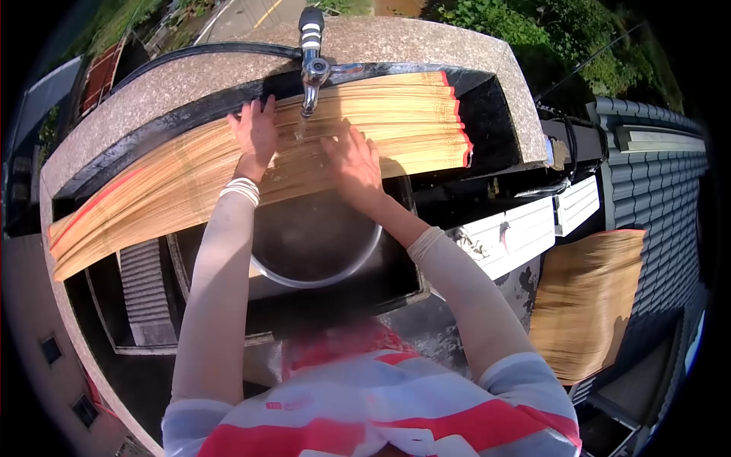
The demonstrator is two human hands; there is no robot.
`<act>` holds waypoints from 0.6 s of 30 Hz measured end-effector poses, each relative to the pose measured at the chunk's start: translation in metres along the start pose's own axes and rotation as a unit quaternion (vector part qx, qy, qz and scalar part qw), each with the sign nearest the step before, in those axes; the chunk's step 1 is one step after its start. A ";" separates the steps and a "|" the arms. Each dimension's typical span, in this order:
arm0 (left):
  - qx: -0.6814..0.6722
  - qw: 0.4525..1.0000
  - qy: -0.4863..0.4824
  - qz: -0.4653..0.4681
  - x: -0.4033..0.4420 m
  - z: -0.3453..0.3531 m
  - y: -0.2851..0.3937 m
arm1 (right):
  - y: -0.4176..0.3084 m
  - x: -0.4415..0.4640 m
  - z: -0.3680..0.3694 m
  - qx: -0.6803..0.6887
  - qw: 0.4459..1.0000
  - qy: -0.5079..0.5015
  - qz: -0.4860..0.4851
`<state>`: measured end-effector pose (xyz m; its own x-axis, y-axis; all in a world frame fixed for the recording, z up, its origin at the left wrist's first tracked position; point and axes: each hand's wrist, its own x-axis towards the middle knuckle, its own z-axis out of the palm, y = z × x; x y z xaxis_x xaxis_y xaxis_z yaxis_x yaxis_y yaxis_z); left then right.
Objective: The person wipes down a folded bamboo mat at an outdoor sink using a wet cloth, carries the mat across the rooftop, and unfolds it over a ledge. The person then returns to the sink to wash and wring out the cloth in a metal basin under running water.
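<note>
left hand (256, 137): open, fingers spread on bundle
right hand (354, 164): open, fingers loosely extended, on bundle
straw-coloured bundle (190, 164): under tap (314, 76), across trough's (426, 38) far side; uneven pressure could splay strips
round basin (316, 244): near side; slipping bundle could drop in
second bundle (590, 305): right, near; a knock could shift it

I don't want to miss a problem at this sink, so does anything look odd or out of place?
Mostly the straw-coloured mat under your left hand and right hand: it's bunched into long folds instead of lying flat. The white panel on the right has dark blotches; I can't tell if they're dirt or damage.
</note>
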<state>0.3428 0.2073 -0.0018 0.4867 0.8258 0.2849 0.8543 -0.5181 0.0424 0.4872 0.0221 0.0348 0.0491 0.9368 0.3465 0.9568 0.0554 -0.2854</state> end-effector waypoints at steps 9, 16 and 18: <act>-0.048 0.983 -0.125 0.123 -0.140 -0.016 0.018 | -0.048 0.020 0.065 -0.028 0.983 -0.139 0.120; -0.114 0.947 -0.292 0.072 -0.164 -0.056 -0.001 | 0.014 0.008 0.076 -0.107 0.980 -0.134 -0.099; -0.106 0.957 -0.264 0.050 -0.166 -0.049 -0.002 | 0.060 0.011 0.069 -0.053 0.980 -0.141 -0.130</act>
<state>0.2513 0.0607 -0.0023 0.6364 0.7385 -0.2228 0.7695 -0.5878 0.2497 0.5255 0.0595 -0.0402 -0.2673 0.9546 0.1314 0.9514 0.2831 -0.1214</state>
